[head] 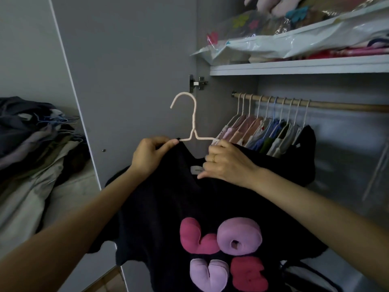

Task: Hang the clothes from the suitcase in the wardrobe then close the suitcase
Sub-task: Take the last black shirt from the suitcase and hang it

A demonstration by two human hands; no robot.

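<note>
A black top (168, 199) with puffy pink and purple letters hangs in front of me on a pale pink hanger (192, 123). My left hand (151, 155) pinches the top's left shoulder where it meets the hanger's arm. My right hand (226, 163), with a ring on it, grips the neckline and the hanger's right arm, near the white label. The hanger's hook points up, left of the wooden wardrobe rail (336, 106). The suitcase is out of view.
Several small garments (263, 133) hang on white hangers along the rail's left part. A shelf (299, 67) above holds plastic bags of fabric. The open grey wardrobe door (130, 81) stands at left. A pile of clothes and hangers (35, 140) lies far left.
</note>
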